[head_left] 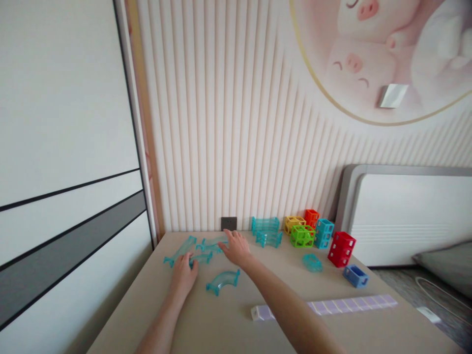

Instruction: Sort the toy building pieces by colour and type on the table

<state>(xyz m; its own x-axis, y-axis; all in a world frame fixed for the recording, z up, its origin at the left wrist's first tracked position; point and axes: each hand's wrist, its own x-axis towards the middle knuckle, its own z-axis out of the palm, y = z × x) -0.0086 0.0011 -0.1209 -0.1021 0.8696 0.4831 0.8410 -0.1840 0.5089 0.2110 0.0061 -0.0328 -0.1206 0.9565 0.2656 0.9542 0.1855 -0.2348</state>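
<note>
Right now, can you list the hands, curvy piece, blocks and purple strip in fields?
Left hand: at a teal piece; grip unclear
Right hand: at another teal piece; grip unclear
Curvy teal piece: on the table, apart from both hands
Blocks: yellow, green, orange, light blue, red, darker blue; on the table's right
Purple strip: on the table, partly behind the right forearm

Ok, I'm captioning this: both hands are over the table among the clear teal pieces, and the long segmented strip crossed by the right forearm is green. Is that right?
One slip: the head view shows the long segmented strip crossed by the right forearm is pale purple, not green. The left hand and right hand are indeed over the table among the clear teal pieces.
</note>
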